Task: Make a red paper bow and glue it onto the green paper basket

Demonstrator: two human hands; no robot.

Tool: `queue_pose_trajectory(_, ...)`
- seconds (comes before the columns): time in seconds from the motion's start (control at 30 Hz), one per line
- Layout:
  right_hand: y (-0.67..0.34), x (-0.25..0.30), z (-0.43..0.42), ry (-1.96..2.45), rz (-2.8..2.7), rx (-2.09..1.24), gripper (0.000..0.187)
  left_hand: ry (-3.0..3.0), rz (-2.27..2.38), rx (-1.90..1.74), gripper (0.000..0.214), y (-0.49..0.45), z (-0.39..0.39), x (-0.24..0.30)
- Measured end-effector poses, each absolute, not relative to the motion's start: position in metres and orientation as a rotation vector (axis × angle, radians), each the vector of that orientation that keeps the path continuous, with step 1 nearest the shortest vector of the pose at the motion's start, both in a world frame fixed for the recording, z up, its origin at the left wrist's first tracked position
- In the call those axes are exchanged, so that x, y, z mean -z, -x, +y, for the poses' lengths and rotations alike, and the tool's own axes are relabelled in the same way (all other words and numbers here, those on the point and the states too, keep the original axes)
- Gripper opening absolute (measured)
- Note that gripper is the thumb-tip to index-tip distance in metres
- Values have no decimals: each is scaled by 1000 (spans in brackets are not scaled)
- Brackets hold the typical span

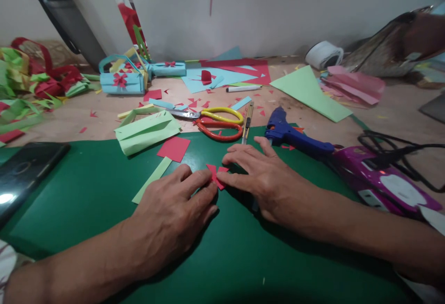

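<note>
The red cut paper [220, 180] lies on the green mat [222, 257], on the near side of the scissors [200, 119], below their handles. It sits between the two hands, touching both, so neither is nearer. Its notched points fan away from the left hand [177, 204]; that hand's fingers, bunched together, cover its left side, so I cannot tell its long axis or whether they pinch it. The right hand [259, 172] has its fingers loosely spread, index fingertip resting on the paper's right side. Nearer than the scissors and to their left lies a red square [174, 149]; just right of their handles, a craft knife [247, 121]; farther right, a blue glue gun [299, 138].
</note>
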State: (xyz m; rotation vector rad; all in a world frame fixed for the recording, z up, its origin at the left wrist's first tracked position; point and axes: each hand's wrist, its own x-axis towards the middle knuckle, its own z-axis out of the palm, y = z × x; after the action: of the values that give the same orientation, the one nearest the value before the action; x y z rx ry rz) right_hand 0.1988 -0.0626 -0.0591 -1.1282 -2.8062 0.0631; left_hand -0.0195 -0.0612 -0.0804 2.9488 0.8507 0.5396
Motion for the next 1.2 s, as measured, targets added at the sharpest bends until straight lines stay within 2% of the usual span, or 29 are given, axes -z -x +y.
queue_pose_trajectory(0.2, -199, 59, -65, 1104, -2825, -13, 44, -2949, 846, -526, 24, 19, -60, 80)
queue_pose_trajectory(0.37, -198, 58, -67, 1025, -2866, 224, 34, -2941, 841, -541, 22, 19, -60, 82)
queue_pose_trajectory(0.53, -197, 57, -66, 900, -2889, 491, 35, -2972, 874, -536, 26, 18, -61, 80)
queue_pose_trajectory(0.83, -198, 56, -64, 902, -2912, 443, 28, -2974, 925, -390, 27, 17, -61, 77)
queue_pose_trajectory(1.03, -195, 54, -68, 999, -2969, 217, 25, -2967, 909, -283, 25, 15, -60, 78)
queue_pose_trajectory(1.1, -196, 49, -69, 1049, -2933, 246, 27, -2990, 907, -261, 24, 15, -60, 78)
queue_pose_trajectory(1.2, -206, 34, -70, 1278, -2808, 491, 30, -3017, 926, -216, 24, 15, -61, 78)
